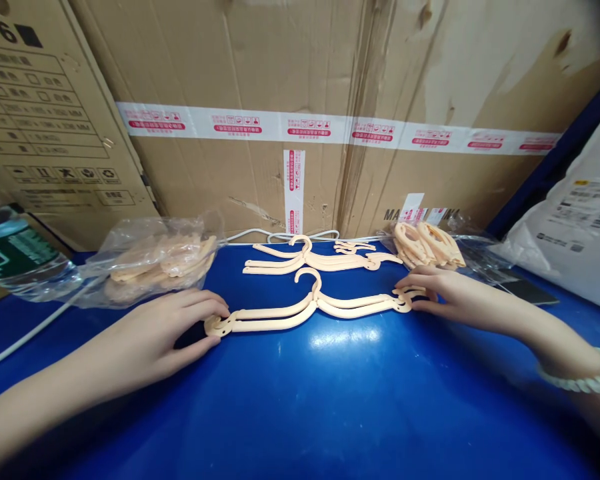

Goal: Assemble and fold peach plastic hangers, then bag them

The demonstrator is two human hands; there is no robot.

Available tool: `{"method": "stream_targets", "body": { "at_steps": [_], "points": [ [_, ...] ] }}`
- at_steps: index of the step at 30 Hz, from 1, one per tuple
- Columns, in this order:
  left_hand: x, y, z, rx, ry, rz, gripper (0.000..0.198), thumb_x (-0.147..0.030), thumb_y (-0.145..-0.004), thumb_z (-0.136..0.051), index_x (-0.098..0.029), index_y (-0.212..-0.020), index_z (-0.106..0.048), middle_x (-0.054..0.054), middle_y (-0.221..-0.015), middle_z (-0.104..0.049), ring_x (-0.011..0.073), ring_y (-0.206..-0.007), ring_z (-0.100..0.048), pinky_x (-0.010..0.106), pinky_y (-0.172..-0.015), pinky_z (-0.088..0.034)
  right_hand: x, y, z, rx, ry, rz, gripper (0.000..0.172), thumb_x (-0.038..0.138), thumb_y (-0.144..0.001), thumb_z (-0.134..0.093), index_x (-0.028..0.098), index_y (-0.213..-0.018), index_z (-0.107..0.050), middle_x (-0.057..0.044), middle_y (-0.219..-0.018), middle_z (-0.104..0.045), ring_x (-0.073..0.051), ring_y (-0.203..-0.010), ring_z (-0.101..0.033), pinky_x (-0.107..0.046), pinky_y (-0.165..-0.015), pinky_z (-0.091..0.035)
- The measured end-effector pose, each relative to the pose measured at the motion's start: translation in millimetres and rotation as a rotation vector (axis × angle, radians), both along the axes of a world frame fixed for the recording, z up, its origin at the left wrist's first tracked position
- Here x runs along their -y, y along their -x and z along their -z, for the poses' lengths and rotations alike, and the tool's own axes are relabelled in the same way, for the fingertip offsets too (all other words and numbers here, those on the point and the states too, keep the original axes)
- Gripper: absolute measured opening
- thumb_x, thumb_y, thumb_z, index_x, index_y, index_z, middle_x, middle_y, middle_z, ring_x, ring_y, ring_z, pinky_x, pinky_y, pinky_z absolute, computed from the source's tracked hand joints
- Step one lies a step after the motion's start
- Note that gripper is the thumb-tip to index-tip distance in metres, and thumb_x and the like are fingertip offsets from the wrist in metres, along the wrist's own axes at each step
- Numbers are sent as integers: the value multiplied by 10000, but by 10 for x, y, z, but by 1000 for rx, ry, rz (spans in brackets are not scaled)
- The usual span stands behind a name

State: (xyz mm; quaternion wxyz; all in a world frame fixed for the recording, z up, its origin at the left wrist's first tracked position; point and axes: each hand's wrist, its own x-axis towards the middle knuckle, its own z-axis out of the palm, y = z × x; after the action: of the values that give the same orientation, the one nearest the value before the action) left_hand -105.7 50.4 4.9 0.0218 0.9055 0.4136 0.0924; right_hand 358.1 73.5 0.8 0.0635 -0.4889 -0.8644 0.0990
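Observation:
A peach-coloured folding clothes hanger [275,325] lies unfolded on the blue table, its hook pointing away from me. My left hand [175,327] pinches its rounded left end between thumb and fingers. At the opposite end, my right hand [437,290] grips the right tip, where a short end piece is partly covered by my fingers. Just behind lies a second peach hanger [330,262], its left part split into separate arms and a short piece sticking out at its right. Several small loose peach pieces [354,247] rest beyond it.
Folded peach hangers in a clear bag [160,257] lie at the left, beside a water bottle [23,253]. More folded hangers [427,245] sit at the back right, near a white package [575,220]. Cardboard boxes [240,180] wall off the back; a white cable [35,340] crosses the left side.

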Motion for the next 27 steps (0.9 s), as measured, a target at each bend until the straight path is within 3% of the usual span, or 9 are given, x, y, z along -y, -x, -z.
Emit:
{"method": "stream_targets", "body": {
  "at_steps": [3,7,11,14,20,27],
  "points": [
    [37,-11,-15,1,-88,13,299,-397,-915,-525,-222,-1126,-643,61,-1091,-722,276,-967,-695,361,-840,-577,1,-4,-6,6,-13,0,366,409,-934,-496,185,-1172,-662,-134,-1151,-661,-293,-1033,-647,-429,-883,-526],
    [179,-145,-25,68,-246,100,423,-284,-886,-586,-237,-1305,-549,92,-1305,-634,301,-1201,-593,438,-1006,-502,26,11,-16,23,-41,12,388,416,-961,-455,182,-1206,-645,-134,-1168,-659,-289,-1024,-652,-431,-871,-529],
    [425,-374,37,42,-195,290,418,-157,-908,-528,-265,-1310,-564,43,-1299,-659,233,-1196,-610,381,-1046,-490,78,105,-17,7,-100,-2,334,363,-972,-435,200,-1168,-651,-116,-1126,-676,-270,-976,-667,-414,-829,-539],
    [549,-482,117,-25,-153,335,450,-249,-929,-560,-253,-1378,-536,63,-1391,-609,288,-1234,-598,432,-1019,-525,132,233,-9,-32,-133,-37,311,362,-988,-428,220,-1147,-654,-102,-1084,-669,-255,-957,-665,-404,-826,-540],
    [574,-474,168,-41,-92,270,642,-407,-922,-600,-284,-1512,-380,111,-1551,-398,422,-1328,-489,581,-990,-508,279,516,37,-85,-176,-147,303,287,-1002,-427,244,-1247,-598,-108,-1169,-609,-239,-1007,-638,-395,-868,-539],
    [586,-480,158,-69,-16,212,599,-449,-960,-534,-293,-1515,-370,109,-1573,-340,417,-1373,-425,618,-1018,-461,379,665,63,-57,-191,-224,353,233,-993,-439,264,-1330,-537,-115,-1194,-593,-243,-1066,-608,-413,-888,-542]
  ]
}}
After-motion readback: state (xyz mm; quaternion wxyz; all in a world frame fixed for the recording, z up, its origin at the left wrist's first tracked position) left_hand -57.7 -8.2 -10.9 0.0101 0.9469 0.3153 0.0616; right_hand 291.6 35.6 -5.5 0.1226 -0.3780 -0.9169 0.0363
